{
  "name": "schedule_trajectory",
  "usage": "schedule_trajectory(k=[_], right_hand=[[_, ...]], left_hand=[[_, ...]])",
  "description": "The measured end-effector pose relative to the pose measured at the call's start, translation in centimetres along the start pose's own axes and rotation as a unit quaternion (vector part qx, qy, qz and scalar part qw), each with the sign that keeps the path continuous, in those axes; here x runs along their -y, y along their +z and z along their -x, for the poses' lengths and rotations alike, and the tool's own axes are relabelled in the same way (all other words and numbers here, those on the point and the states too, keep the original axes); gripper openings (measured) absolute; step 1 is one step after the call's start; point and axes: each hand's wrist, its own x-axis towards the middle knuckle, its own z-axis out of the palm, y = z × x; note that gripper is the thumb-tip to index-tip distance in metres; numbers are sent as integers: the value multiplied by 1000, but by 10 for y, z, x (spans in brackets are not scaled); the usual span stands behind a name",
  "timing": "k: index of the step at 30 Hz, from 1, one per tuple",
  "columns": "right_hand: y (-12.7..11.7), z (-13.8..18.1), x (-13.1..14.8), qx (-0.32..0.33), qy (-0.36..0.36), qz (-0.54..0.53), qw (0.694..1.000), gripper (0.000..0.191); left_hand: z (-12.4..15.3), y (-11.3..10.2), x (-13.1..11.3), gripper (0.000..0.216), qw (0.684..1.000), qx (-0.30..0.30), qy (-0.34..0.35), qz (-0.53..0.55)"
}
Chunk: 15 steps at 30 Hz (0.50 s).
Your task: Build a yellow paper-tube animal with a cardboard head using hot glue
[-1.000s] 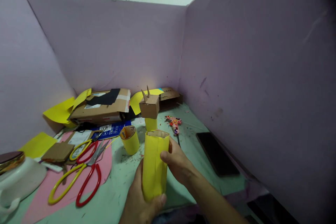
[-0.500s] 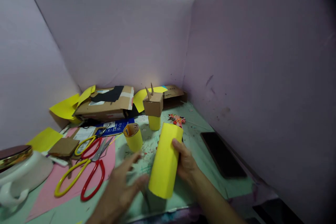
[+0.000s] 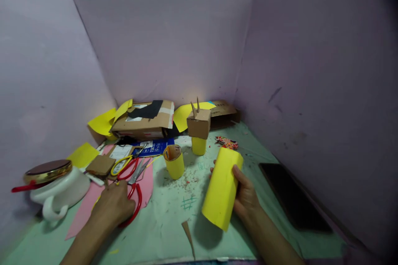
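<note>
My right hand is wrapped round a long yellow paper-covered tube, which leans above the table with its thumb side toward me. My left hand is closed over the large scissors, covering most of their yellow handle; the red handle and blades still show, but the fingertips are hidden. Just beyond lie smaller scissors with yellow and red handles. A short yellow-covered roll stands open-topped in the middle. Behind it, a cardboard box with two pointed sticks rests on a yellow roll.
At left, a white mug carries a gold-rimmed round lid. Pink paper lies under the scissors. A cardboard carton and yellow sheets stand at the back. A dark phone-like slab lies right; a cardboard strip lies in front.
My left hand has moved left from beside the tube and closed over the large scissors. The right hand still holds the tube. The view has turned slightly left.
</note>
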Motion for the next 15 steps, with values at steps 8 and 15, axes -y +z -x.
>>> schedule_trajectory(k=[8, 15], right_hand=[[0, 1, 3, -14, -37, 9, 999, 40], [-1, 1, 4, -33, -83, 21, 996, 46]], left_hand=[[-1, -21, 19, 34, 994, 55, -11, 93], [44, -7, 57, 46, 948, -68, -55, 305]])
